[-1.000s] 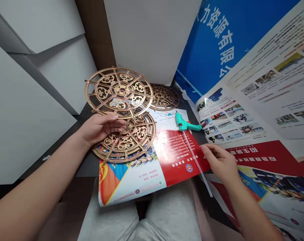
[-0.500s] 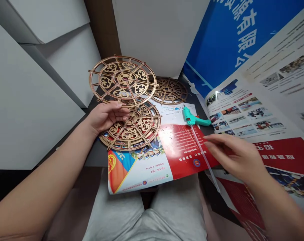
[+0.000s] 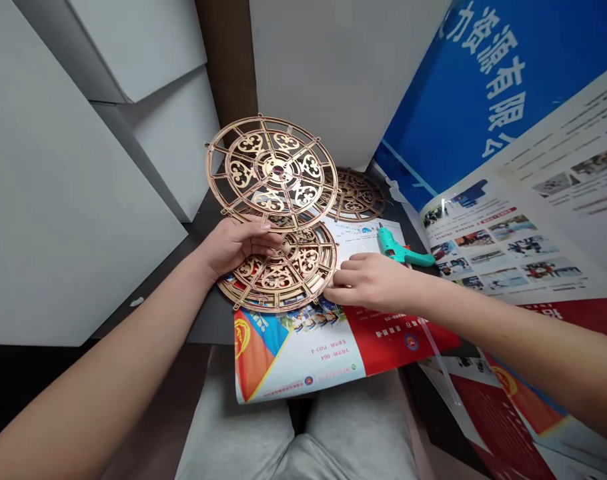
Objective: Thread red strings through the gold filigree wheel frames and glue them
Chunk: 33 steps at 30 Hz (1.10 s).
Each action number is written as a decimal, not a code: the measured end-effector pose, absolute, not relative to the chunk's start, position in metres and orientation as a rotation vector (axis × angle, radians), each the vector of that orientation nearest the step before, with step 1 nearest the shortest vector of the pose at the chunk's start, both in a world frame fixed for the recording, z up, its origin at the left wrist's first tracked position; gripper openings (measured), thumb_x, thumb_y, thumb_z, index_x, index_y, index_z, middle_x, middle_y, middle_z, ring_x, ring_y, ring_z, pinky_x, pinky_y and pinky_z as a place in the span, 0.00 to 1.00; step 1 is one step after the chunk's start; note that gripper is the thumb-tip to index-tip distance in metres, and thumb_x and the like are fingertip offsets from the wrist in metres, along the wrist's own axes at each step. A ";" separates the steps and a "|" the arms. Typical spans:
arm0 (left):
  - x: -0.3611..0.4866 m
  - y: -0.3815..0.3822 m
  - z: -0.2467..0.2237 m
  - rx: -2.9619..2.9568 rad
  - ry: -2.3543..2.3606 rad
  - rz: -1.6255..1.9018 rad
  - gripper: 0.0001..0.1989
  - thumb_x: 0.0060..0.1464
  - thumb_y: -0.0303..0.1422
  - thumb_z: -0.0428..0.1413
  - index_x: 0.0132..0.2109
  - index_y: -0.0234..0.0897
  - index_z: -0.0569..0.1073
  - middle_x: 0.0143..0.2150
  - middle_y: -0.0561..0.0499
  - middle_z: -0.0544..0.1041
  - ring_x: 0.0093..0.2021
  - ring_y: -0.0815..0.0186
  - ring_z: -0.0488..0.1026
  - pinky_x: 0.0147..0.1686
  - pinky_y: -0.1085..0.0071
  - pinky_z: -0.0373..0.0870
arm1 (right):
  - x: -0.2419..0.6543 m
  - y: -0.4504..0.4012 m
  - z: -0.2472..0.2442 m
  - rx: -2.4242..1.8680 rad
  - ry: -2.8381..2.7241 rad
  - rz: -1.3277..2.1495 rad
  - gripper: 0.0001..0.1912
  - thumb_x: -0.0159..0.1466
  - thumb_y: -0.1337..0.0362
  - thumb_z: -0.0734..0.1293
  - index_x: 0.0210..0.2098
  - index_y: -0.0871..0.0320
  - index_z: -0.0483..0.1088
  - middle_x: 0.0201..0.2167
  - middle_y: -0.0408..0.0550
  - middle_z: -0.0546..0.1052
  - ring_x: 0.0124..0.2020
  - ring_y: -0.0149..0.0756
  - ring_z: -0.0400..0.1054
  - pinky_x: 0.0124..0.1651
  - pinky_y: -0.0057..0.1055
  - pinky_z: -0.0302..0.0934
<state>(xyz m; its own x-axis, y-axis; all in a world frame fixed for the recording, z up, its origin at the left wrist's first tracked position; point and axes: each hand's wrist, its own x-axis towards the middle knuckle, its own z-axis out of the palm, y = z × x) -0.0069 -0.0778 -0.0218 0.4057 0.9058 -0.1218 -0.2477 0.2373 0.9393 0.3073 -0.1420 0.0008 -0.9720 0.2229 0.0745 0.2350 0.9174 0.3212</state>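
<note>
My left hand [image 3: 243,247] grips the near edge of a round wooden openwork disc [image 3: 278,170], its thumb over the rim. The disc is tilted up, with spokes and cut-out scroll patterns. Below it a similar openwork disc [image 3: 278,279] lies flat on a printed leaflet [image 3: 303,357], partly covered by my left hand and the upper disc. My right hand [image 3: 361,280] is closed, its fingertips at the lower disc's right rim; whether they pinch it or something small is hidden. Behind that hand lies a teal glue gun [image 3: 398,248], a clear glue stick [image 3: 441,363] trailing from it.
Another openwork disc [image 3: 356,197] lies at the back of the dark table [image 3: 203,320]. White boxes [image 3: 98,220] stand at the left and back. On the right are a blue panel [image 3: 463,100] and an upright printed sheet [image 3: 513,227].
My right hand has moved left from beside the glue stick to the lower disc's rim, its fingers closing. My left hand still holds the upper disc. The whole view has shifted slightly.
</note>
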 end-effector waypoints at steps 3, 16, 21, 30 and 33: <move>-0.005 -0.078 -0.021 1.027 0.795 0.906 0.09 0.54 0.33 0.69 0.39 0.29 0.84 0.39 0.38 0.86 0.38 0.56 0.85 0.37 0.67 0.84 | 0.308 -0.142 -0.004 -0.350 -3.066 -0.463 0.08 0.76 0.68 0.62 0.51 0.56 0.71 0.37 0.46 0.78 0.35 0.36 0.67 0.37 0.37 0.52; -0.007 -0.078 -0.021 1.020 0.780 0.882 0.09 0.57 0.32 0.67 0.42 0.30 0.84 0.39 0.39 0.86 0.39 0.57 0.86 0.38 0.68 0.83 | 0.312 -0.141 -0.016 -0.356 -3.098 -0.455 0.05 0.75 0.66 0.63 0.48 0.53 0.69 0.43 0.49 0.75 0.39 0.38 0.63 0.40 0.37 0.53; -0.007 -0.074 -0.024 0.999 0.784 0.897 0.06 0.58 0.30 0.66 0.41 0.30 0.84 0.39 0.38 0.86 0.40 0.56 0.86 0.37 0.67 0.84 | 0.320 -0.152 -0.006 -0.314 -3.029 -0.262 0.11 0.72 0.69 0.63 0.52 0.51 0.69 0.44 0.51 0.75 0.40 0.40 0.64 0.44 0.39 0.59; 0.015 -0.080 -0.007 0.980 0.933 0.985 0.07 0.56 0.29 0.66 0.37 0.27 0.84 0.38 0.38 0.86 0.36 0.59 0.85 0.35 0.70 0.84 | 0.327 -0.156 0.015 -0.980 -1.828 0.897 0.03 0.77 0.65 0.60 0.44 0.51 0.61 0.38 0.46 0.77 0.39 0.35 0.74 0.42 0.36 0.69; 0.041 -0.078 0.010 0.967 0.925 1.030 0.06 0.57 0.28 0.64 0.35 0.27 0.82 0.39 0.38 0.86 0.36 0.59 0.85 0.38 0.69 0.84 | 0.328 -0.147 0.003 -1.057 -1.696 1.095 0.07 0.76 0.59 0.64 0.42 0.52 0.61 0.36 0.44 0.78 0.35 0.32 0.73 0.40 0.34 0.69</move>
